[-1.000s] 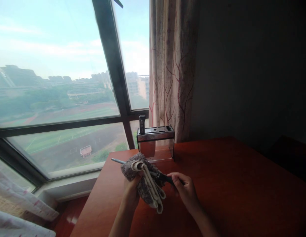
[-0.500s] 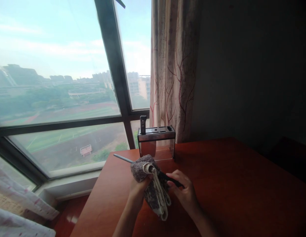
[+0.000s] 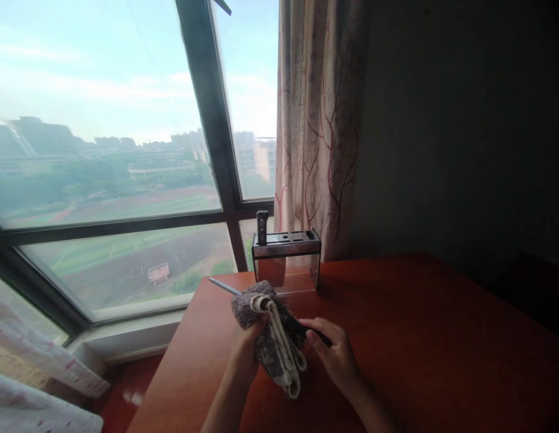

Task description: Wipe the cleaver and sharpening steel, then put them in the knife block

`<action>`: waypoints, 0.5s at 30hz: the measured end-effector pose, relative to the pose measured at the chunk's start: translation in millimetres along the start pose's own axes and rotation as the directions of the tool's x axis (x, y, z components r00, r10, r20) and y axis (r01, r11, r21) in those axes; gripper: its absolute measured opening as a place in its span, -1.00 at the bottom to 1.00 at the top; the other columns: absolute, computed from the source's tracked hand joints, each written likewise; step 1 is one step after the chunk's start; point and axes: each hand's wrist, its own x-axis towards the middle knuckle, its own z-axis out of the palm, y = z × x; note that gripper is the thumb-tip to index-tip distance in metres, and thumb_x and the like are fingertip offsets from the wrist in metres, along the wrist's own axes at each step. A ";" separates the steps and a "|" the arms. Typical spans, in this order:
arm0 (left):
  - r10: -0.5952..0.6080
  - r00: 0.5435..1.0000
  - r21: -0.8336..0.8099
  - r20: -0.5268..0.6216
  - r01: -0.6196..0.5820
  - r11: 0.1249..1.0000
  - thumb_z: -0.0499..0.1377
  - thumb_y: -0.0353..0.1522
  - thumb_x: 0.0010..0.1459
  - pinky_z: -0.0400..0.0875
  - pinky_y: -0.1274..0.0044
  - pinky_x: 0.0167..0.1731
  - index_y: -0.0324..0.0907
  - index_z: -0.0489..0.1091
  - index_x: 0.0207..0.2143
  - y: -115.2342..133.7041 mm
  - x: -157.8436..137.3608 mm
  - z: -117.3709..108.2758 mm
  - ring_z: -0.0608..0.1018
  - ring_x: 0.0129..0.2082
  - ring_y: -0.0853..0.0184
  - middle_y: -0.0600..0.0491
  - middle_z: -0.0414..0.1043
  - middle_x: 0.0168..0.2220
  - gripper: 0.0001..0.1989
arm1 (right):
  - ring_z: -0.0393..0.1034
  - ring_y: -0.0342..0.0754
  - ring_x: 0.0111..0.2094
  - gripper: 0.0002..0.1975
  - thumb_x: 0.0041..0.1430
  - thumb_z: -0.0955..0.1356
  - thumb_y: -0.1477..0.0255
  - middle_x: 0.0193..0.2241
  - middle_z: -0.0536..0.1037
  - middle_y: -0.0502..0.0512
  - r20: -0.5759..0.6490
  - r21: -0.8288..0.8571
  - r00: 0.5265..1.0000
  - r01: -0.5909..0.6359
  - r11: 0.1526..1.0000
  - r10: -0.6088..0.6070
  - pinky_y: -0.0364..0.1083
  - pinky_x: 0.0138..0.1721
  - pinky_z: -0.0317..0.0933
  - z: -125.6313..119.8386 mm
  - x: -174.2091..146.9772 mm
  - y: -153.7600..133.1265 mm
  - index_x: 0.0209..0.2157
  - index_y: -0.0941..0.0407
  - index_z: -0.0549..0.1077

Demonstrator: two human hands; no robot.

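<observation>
White curtain with pink marks: at the far left we see its pale folds (image 3: 40,400) hanging low beside the glass.
Dark-framed window: its large panes (image 3: 103,120) show us a hazy sky, distant buildings and a green sports field.
Slim grey metal rod: its bare end (image 3: 222,285) pokes out of the cloth's upper left, smooth, straight and slanting up to the left; we cannot see its middle, which is wrapped.
Left hand: our left hand (image 3: 243,349) pinches the cloth around the rod, thumb across the near face, the other fingers mostly hidden from us.
Grey-brown and cream cloth: the thick textile (image 3: 279,346) is held above the table, folded over the rod; we see a nubby, looped pile on top, a rolled cream edge, and layered folds drooping toward us.
Clear-sided holder with a dark slotted top: it stands (image 3: 287,245) behind the cloth at the table's far edge, one black riveted handle (image 3: 262,227) upright at its left end.
Black tool grip: the dark grip (image 3: 325,341) slopes down to the right, in line with the rod.
Right hand: our right hand (image 3: 337,355) closes around that grip, thumb laid along it.
Reddish-brown wooden table: its glossy top (image 3: 410,337) spreads beneath both hands and off to the right.
</observation>
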 end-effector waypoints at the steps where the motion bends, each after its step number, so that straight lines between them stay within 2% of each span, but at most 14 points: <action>1: 0.004 1.000 -0.013 -0.007 -0.004 1.000 0.40 -0.33 -0.28 0.53 0.40 -0.37 -0.28 0.44 -0.30 1.9 0.2 -1.6 0.60 -0.42 0.12 -0.02 0.55 -0.47 -0.58 | 0.38 -0.10 -0.50 -0.69 0.24 0.26 0.23 -0.50 0.49 0.06 0.000 0.050 0.998 -0.064 0.997 0.064 -0.17 -0.48 0.25 0.0 -0.6 0.2 -0.20 0.09 0.56; 4: 0.028 1.000 -0.052 -0.010 -0.028 0.998 0.40 -0.35 -0.26 0.53 0.41 -0.39 -0.25 0.42 -0.30 6.2 3.6 -9.1 0.60 -0.43 0.16 0.02 0.55 -0.46 -0.60 | 0.20 -0.19 -0.71 -0.54 0.28 0.17 0.15 -0.68 0.39 -0.01 -0.004 0.180 0.976 -0.212 0.961 0.216 -0.22 -0.69 0.05 -1.0 -1.2 1.5 -0.22 0.16 0.55; 7: 0.038 0.999 -0.089 -0.035 -0.041 0.995 0.39 -0.36 -0.27 0.53 0.42 -0.43 -0.23 0.41 -0.30 8.1 8.6 -16.5 0.60 -0.45 0.18 0.04 0.54 -0.46 -0.60 | 0.17 -0.20 -0.71 -0.55 0.26 0.19 0.14 -0.70 0.36 -0.03 -0.034 0.206 0.967 -0.240 0.949 0.252 -0.23 -0.69 0.02 -3.9 -0.1 2.1 -0.28 0.17 0.55; 9: 0.041 0.998 -0.109 -0.049 -0.046 0.993 0.39 -0.35 -0.25 0.53 0.44 -0.47 -0.22 0.40 -0.30 8.1 11.5 -19.8 0.59 -0.46 0.19 0.05 0.53 -0.47 -0.60 | 0.23 -0.19 -0.66 -0.63 0.22 0.26 0.17 -0.65 0.40 -0.02 -0.055 0.175 0.975 -0.205 0.963 0.217 -0.22 -0.64 0.08 -6.1 1.0 1.3 -0.29 0.15 0.55; 12: 0.048 0.997 -0.119 -0.053 -0.054 0.991 0.38 -0.33 -0.20 0.53 0.45 -0.47 -0.22 0.40 -0.27 7.2 14.5 -22.0 0.59 -0.45 0.20 0.03 0.54 -0.44 -0.61 | 0.38 -0.10 -0.44 -0.78 0.15 0.35 0.27 -0.44 0.50 0.05 -0.071 0.082 0.995 -0.057 0.995 0.063 -0.17 -0.43 0.24 -8.5 2.5 -1.1 -0.26 0.09 0.55; 15: 0.057 0.996 -0.105 -0.064 -0.063 0.992 0.39 -0.33 -0.21 0.53 0.43 -0.43 -0.23 0.40 -0.26 6.6 15.2 -20.6 0.59 -0.43 0.20 0.03 0.54 -0.42 -0.59 | 0.40 -0.05 -0.29 -0.84 0.14 0.37 0.35 -0.34 0.48 0.06 -0.054 0.017 0.996 0.072 0.997 -0.071 -0.14 -0.27 0.26 -8.9 4.0 -1.8 -0.23 0.04 0.54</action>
